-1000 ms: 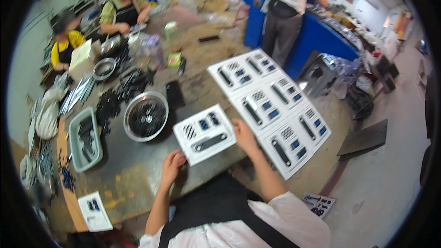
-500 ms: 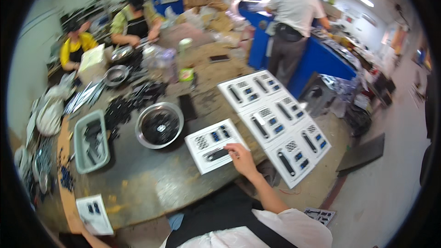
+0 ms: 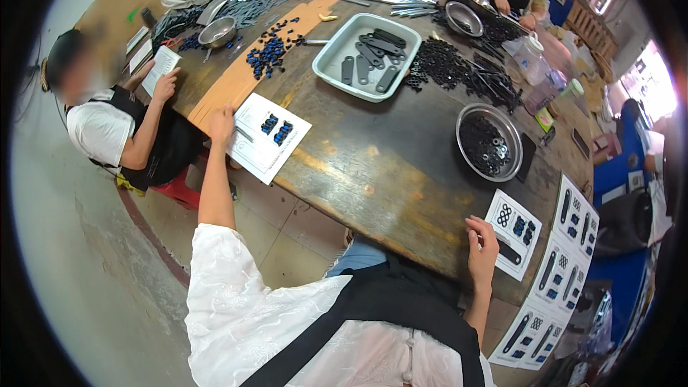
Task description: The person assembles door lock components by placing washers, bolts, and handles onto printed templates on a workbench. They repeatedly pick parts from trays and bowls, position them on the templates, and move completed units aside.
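My left hand (image 3: 221,125) has its fingers closed at the upper left edge of a white printed card (image 3: 247,150), which bears two blue-and-black clusters of small parts. At the table's front right, my right hand (image 3: 483,244) rests beside a second card (image 3: 524,208), fingers loosely curved and apart with nothing visible in them. On that card are black rings, two blue-black clusters and a flat black bar (image 3: 509,252) near my fingertips. Close by stands a steel bowl (image 3: 463,145) of dark rings or nuts.
A pale green tub (image 3: 324,64) holds flat black bars. Blue-black parts (image 3: 266,57) lie on a wooden strip. Black pieces (image 3: 441,63) are heaped beyond the tub. Filled cards (image 3: 546,301) form a sheet at right. A co-worker (image 3: 115,129) sits at left holding a white card.
The view has swung left, so the left part of the table and a seated co-worker show. My right hand has drawn back from the black bar, which lies on the card.
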`<state>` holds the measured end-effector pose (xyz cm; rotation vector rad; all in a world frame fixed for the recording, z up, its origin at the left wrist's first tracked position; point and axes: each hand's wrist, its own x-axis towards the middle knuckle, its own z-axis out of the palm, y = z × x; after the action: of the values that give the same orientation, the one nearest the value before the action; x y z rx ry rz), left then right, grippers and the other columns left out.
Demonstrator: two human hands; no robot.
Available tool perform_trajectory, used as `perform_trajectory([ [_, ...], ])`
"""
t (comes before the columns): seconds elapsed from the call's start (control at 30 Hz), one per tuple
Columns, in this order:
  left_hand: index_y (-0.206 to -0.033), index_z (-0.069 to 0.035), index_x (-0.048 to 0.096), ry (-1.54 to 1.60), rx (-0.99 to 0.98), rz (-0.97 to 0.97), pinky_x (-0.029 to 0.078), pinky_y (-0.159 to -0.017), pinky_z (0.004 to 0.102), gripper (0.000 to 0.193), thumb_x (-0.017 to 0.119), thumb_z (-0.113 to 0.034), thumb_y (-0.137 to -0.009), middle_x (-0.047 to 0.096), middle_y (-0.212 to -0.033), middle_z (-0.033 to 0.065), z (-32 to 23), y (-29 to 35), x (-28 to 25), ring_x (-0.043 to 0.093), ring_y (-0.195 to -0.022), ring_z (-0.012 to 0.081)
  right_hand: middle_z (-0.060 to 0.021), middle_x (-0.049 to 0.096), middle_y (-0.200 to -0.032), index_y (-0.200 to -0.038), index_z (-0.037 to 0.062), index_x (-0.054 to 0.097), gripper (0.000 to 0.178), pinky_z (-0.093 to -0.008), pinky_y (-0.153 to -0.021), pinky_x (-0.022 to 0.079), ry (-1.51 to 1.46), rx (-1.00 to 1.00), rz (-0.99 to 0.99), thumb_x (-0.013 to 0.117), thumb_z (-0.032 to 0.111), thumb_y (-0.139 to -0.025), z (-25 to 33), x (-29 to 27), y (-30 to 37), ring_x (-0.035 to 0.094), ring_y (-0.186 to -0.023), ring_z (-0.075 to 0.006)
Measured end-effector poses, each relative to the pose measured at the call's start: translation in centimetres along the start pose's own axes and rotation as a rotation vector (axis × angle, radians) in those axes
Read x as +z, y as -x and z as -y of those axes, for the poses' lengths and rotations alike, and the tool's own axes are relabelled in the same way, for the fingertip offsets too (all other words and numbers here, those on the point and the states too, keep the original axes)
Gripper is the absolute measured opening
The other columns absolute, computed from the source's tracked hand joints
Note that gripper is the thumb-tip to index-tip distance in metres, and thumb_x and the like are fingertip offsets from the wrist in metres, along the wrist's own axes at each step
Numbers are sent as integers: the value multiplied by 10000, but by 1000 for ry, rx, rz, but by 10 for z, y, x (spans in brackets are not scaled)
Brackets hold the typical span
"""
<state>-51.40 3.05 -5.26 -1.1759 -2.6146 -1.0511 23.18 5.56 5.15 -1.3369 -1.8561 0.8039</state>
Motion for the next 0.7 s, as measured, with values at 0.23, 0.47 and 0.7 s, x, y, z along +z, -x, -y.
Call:
perform_trajectory([
  [0.23,-900,49,716,70,-106,-176,475,-816,526,497,539,-409,-974,663,-919,306,-26,16,-1,637,-892,460,-147,673,-1179,-1092,15,703,183,-334,-935,490,-45,3,76,580,48,-961,-2,17,6,635,-1097,-271],
  [0.47,-835,34,714,-65,-154,-237,467,-834,537,532,508,-427,-1000,665,-891,280,-88,68,7,624,-883,443,-151,674,-1171,-1087,12,697,179,-355,-979,474,-54,-17,146,592,48,-947,10,32,11,634,-1107,-293],
  [0.7,-938,-6,695,10,-94,-132,414,-914,520,393,525,-351,-1012,621,-982,236,-177,161,37,555,-987,407,-135,651,-1189,-1182,28,657,237,-331,-898,517,-108,-56,338,582,46,-958,18,54,25,660,-1042,-253],
])
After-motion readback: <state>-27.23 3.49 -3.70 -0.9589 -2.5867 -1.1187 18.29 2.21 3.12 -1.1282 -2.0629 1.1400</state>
